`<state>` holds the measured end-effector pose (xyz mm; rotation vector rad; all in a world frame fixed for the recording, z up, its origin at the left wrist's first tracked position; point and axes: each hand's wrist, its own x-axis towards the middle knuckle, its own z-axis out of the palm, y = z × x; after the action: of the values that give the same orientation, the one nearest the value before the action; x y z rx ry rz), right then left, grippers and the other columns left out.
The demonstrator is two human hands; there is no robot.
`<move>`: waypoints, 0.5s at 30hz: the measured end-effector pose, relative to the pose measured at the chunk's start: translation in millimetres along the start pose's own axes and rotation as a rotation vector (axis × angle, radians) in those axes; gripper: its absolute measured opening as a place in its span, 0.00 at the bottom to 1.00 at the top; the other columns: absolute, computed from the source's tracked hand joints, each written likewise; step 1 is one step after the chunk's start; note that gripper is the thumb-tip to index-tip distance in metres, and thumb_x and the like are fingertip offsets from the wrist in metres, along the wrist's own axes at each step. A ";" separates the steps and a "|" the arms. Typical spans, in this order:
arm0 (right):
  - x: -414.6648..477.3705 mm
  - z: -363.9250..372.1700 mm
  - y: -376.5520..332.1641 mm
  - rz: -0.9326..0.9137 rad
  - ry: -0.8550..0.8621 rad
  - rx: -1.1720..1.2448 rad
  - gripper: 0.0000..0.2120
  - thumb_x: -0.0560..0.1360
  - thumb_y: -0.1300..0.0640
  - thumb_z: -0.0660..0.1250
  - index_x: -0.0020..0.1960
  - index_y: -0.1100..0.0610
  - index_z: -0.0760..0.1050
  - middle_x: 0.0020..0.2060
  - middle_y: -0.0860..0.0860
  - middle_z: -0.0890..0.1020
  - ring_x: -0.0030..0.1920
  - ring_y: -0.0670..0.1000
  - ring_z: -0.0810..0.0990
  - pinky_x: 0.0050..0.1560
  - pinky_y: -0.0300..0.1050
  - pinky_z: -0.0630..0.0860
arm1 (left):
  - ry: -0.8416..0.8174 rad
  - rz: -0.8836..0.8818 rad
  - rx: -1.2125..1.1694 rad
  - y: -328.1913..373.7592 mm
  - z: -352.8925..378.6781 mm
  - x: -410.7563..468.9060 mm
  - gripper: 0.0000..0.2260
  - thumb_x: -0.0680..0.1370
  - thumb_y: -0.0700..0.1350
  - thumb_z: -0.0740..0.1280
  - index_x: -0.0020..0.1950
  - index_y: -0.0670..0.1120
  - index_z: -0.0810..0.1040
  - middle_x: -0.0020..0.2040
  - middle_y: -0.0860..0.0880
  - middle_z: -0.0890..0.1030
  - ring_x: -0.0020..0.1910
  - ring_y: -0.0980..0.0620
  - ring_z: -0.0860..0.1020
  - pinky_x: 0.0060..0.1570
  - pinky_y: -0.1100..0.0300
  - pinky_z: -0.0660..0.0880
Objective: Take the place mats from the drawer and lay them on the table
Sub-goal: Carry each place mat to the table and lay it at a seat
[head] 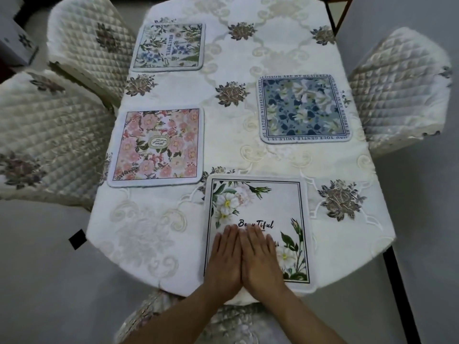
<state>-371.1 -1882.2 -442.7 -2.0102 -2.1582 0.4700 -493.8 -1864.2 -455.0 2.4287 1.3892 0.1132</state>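
I judge this to be the closing step of the task: 4 place mats lie on the table (285,60), and I am pressing the last one flat. The white-flower mat (258,207) sits at the near edge, straight ahead of me, its front border reaching the rim of the table. The pink mat (157,145) lies to its left, the green-and-blue mat (169,45) further up on that side, and the blue mat (304,109) on the right, all well apart from one another. The drawer is not in view.

My left hand (224,259) and right hand (262,258) rest palm down on the near half of the white-flower mat, side by side and touching along the inner edges, fingers straight and together, pointing away from me. Neither hand grasps anything; both are spread flat and only press on the cloth. Both forearms come in from below and converge at the wrists.

The next move, as I read it, calls for sliding the palms apart toward the mat's 2 side borders to smooth it, then lifting off without dragging it askew. The mat looks slightly turned against the table edge, so a small squaring nudge may be needed.
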 end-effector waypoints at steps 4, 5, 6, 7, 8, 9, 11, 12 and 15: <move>-10.0 10.3 26.4 0.013 -0.062 -0.031 0.29 0.80 0.45 0.52 0.77 0.57 0.58 0.77 0.55 0.60 0.78 0.54 0.52 0.75 0.58 0.53 | 0.009 0.013 0.016 -13.6 4.7 -3.3 0.26 0.80 0.49 0.55 0.74 0.36 0.64 0.76 0.38 0.62 0.76 0.40 0.61 0.72 0.43 0.57; -13.5 9.2 35.4 0.034 -0.068 -0.035 0.30 0.80 0.44 0.52 0.78 0.57 0.56 0.77 0.55 0.60 0.78 0.53 0.51 0.75 0.58 0.53 | 0.023 0.005 0.016 -17.9 3.8 -6.3 0.26 0.81 0.50 0.55 0.75 0.36 0.64 0.76 0.38 0.62 0.76 0.40 0.60 0.73 0.44 0.57; -17.8 6.8 45.0 0.070 -0.072 -0.030 0.31 0.80 0.44 0.53 0.78 0.57 0.55 0.77 0.54 0.60 0.78 0.53 0.51 0.76 0.58 0.54 | 0.027 -0.006 0.015 -23.4 1.9 -10.9 0.26 0.81 0.51 0.56 0.75 0.37 0.62 0.76 0.38 0.61 0.77 0.41 0.58 0.74 0.45 0.56; -22.1 2.5 54.6 0.103 -0.077 -0.020 0.32 0.79 0.43 0.54 0.78 0.56 0.54 0.77 0.54 0.59 0.78 0.53 0.51 0.76 0.58 0.54 | 0.028 -0.011 0.015 -30.0 -0.7 -16.5 0.27 0.81 0.51 0.56 0.76 0.37 0.61 0.77 0.39 0.61 0.77 0.42 0.57 0.75 0.46 0.56; -26.3 -2.9 63.5 0.121 -0.091 -0.011 0.33 0.79 0.43 0.54 0.78 0.56 0.53 0.78 0.53 0.58 0.78 0.52 0.50 0.76 0.57 0.53 | 0.019 -0.008 0.014 -37.1 -2.9 -22.5 0.27 0.81 0.52 0.55 0.77 0.38 0.60 0.77 0.40 0.60 0.78 0.42 0.55 0.75 0.47 0.55; -30.0 -8.2 70.0 0.127 -0.112 -0.005 0.33 0.79 0.42 0.54 0.79 0.55 0.52 0.78 0.52 0.56 0.78 0.52 0.50 0.76 0.56 0.52 | 0.001 -0.005 0.009 -43.6 -4.5 -28.8 0.28 0.82 0.52 0.54 0.77 0.39 0.58 0.78 0.40 0.58 0.78 0.43 0.54 0.75 0.47 0.54; -29.6 -16.6 76.3 0.125 -0.143 0.004 0.32 0.79 0.42 0.52 0.79 0.55 0.52 0.78 0.52 0.55 0.78 0.52 0.51 0.76 0.54 0.50 | -0.041 -0.009 -0.005 -50.0 -7.3 -35.3 0.28 0.82 0.53 0.53 0.78 0.39 0.56 0.79 0.41 0.56 0.78 0.43 0.52 0.75 0.48 0.51; -22.9 -20.8 76.2 0.130 -0.149 0.014 0.32 0.79 0.42 0.50 0.78 0.56 0.53 0.78 0.53 0.56 0.78 0.53 0.52 0.77 0.53 0.50 | -0.054 -0.015 -0.012 -48.6 -8.0 -33.4 0.28 0.82 0.53 0.53 0.78 0.38 0.57 0.79 0.40 0.56 0.78 0.42 0.53 0.75 0.47 0.51; 33.9 -37.7 71.1 0.133 -0.127 0.038 0.30 0.80 0.44 0.45 0.78 0.59 0.55 0.78 0.55 0.57 0.78 0.55 0.53 0.76 0.54 0.49 | -0.032 -0.039 -0.040 -35.7 -12.1 9.8 0.27 0.81 0.49 0.54 0.75 0.34 0.60 0.76 0.36 0.58 0.76 0.36 0.56 0.75 0.42 0.54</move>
<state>-294.9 -1840.4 -434.2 -2.1667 -2.0748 0.6691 -520.9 -1836.4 -456.4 2.3592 1.4059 0.0920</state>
